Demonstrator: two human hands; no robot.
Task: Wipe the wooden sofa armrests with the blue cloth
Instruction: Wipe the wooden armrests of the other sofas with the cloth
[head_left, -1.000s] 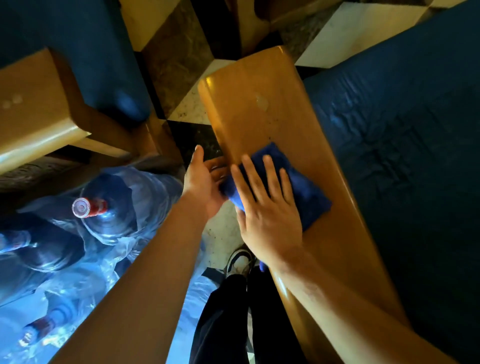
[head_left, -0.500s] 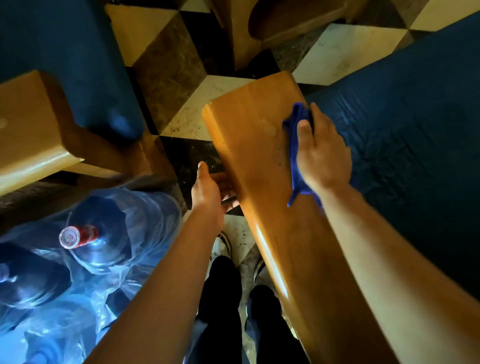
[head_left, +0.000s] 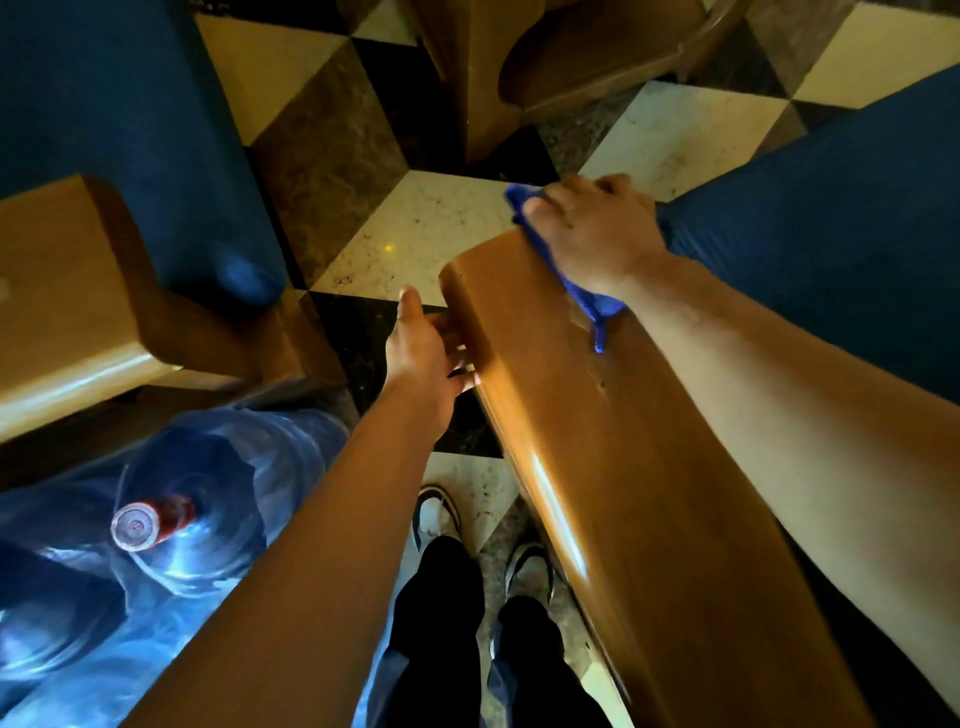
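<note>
Armrest (head_left: 613, 467): long wooden plank, its long axis running from the viewer out to the far end.
Right hand (head_left: 592, 234): at that far end, fingers curled over the blue cloth (head_left: 597, 304), pressing it on the wood.
Left hand (head_left: 423, 348): beside the near-left edge, fingers loosely touching the side, holding nothing.
Next stroke: likely back toward the body, along the axis.

The armrest (head_left: 613, 467) is smooth varnished wood with a glossy streak along its edge. The blue cloth (head_left: 592, 304) looks soft and matt. The seat cushion (head_left: 831, 249) is ribbed blue fabric; the floor (head_left: 415, 234) is polished speckled stone (checkered). The water bottles (head_left: 218, 499) are clear, shiny plastic.
</note>
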